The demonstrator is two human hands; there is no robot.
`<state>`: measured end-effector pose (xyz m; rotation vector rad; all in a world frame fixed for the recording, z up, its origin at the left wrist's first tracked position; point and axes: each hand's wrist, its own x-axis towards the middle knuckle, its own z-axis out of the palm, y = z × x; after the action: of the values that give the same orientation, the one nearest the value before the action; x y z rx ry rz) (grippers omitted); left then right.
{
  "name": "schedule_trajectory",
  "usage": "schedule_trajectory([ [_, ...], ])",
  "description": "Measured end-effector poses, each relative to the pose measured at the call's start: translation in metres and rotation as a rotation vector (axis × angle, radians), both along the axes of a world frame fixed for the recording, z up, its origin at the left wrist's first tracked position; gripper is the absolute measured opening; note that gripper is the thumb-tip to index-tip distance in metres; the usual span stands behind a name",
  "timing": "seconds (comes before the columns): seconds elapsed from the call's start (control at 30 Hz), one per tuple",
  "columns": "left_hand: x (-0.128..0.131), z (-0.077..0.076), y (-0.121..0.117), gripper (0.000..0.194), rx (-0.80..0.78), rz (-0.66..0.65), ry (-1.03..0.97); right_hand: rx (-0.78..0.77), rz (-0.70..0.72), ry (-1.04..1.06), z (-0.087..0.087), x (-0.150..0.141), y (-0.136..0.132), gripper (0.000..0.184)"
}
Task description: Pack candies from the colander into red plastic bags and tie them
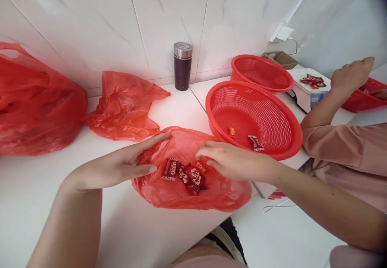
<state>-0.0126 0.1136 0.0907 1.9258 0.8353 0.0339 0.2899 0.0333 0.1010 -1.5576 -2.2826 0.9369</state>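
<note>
Head view: we are looking down at an open red plastic bag (169,198) that is lying on the white tabletop (117,223), its mouth facing up, with several small wrapped packets (195,175) clustering inside. Our left hand (113,169) is resting against the bag's left side, fingers spread, the thumb standing well apart from the outstretched index finger. Our right hand (234,161) is hovering over the right part of the mouth, its fingers bending toward a gold-lettered packet (200,166); we are not managing to tell whether they are pinching anything.

Just beyond, a red colander (234,113) is holding two more packets (255,143) near its front wall, while a second colander (256,72) is standing behind it. A dark tumbler (182,72) is standing upright near the wall, and a crumpled bag (127,102) and a fuller bag (39,102) are lying to the left. At the right, a co-worker's hand (352,74) is showing.

We are judging the packets to be light, with slick wrappers that may be slipping if gripped loosely; their crimped ends are offering the surest pinch. The bag film is looking thin, soft and easily torn, so we are favouring a flat, gentle hold along its rim.
</note>
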Motion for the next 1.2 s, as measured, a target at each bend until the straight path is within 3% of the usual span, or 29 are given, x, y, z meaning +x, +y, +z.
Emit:
schedule_trajectory([
  [0.07,-0.001,0.000,0.000,0.076,-0.005,0.000,0.004,-0.039,0.081,-0.059,0.003,-0.001,0.001,0.029],
  [0.13,-0.001,0.001,-0.001,0.076,-0.003,-0.002,0.005,-0.021,0.068,-0.061,0.011,-0.001,0.003,0.029],
  [0.23,-0.001,0.004,-0.001,0.074,0.006,-0.008,0.002,0.117,-0.068,-0.018,0.027,0.014,0.009,0.024],
  [0.33,-0.001,0.005,-0.002,0.072,0.009,-0.011,0.006,0.266,-0.233,-0.211,0.034,0.051,0.022,0.029],
  [0.4,-0.001,0.005,-0.003,0.074,0.007,-0.010,0.011,0.177,-0.337,-0.460,0.026,0.082,0.032,0.048],
  [0.47,-0.001,0.004,-0.003,0.075,0.004,-0.002,0.018,-0.055,-0.412,-0.661,0.009,0.110,0.041,0.067],
  [0.57,-0.001,0.003,-0.003,0.075,0.003,0.002,0.029,-0.306,-0.420,-0.744,-0.021,0.137,0.047,0.072],
  [0.67,0.000,0.001,-0.002,0.075,0.020,0.003,0.035,-0.342,-0.384,-0.689,-0.037,0.147,0.050,0.062],
  [0.87,0.002,0.001,-0.001,0.076,-0.002,0.002,0.040,-0.256,-0.258,-0.506,-0.039,0.132,0.062,0.068],
  [0.93,0.002,0.001,-0.001,0.075,-0.009,0.012,0.041,-0.232,-0.213,-0.497,-0.043,0.123,0.067,0.056],
  [1.03,0.001,0.001,-0.002,0.075,-0.013,0.029,0.036,-0.203,-0.192,-0.519,-0.045,0.114,0.071,0.020],
  [1.1,0.002,0.002,-0.002,0.075,-0.009,0.033,0.026,-0.153,-0.213,-0.529,-0.036,0.111,0.072,0.008],
  [1.2,0.002,0.002,-0.001,0.075,0.004,0.019,0.018,-0.015,-0.279,-0.499,-0.009,0.106,0.071,0.005],
])
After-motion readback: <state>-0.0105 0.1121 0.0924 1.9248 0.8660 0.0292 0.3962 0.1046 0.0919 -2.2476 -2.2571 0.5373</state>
